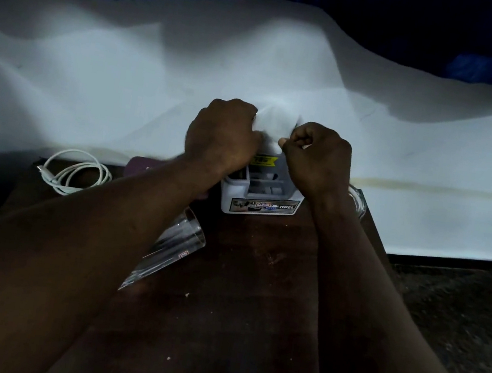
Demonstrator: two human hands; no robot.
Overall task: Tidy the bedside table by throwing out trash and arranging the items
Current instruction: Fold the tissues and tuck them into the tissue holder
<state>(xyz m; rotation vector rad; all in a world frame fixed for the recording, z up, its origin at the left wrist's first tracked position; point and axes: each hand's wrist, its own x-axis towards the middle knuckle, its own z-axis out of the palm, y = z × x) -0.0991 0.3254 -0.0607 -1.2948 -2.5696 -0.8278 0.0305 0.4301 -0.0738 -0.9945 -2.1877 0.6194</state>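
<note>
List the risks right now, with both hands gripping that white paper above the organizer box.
The glass lying on its side sits under the left forearm; pulling back could roll it off the table. A second glass by the table's right edge, behind the right wrist, could get knocked. The white paper pinched between left hand and right hand might tear.

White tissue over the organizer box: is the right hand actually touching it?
Touching. The head view shows the right hand pinching the white tissue by its right edge with thumb and curled fingers, with no gap; the left hand grips its other side.
</note>
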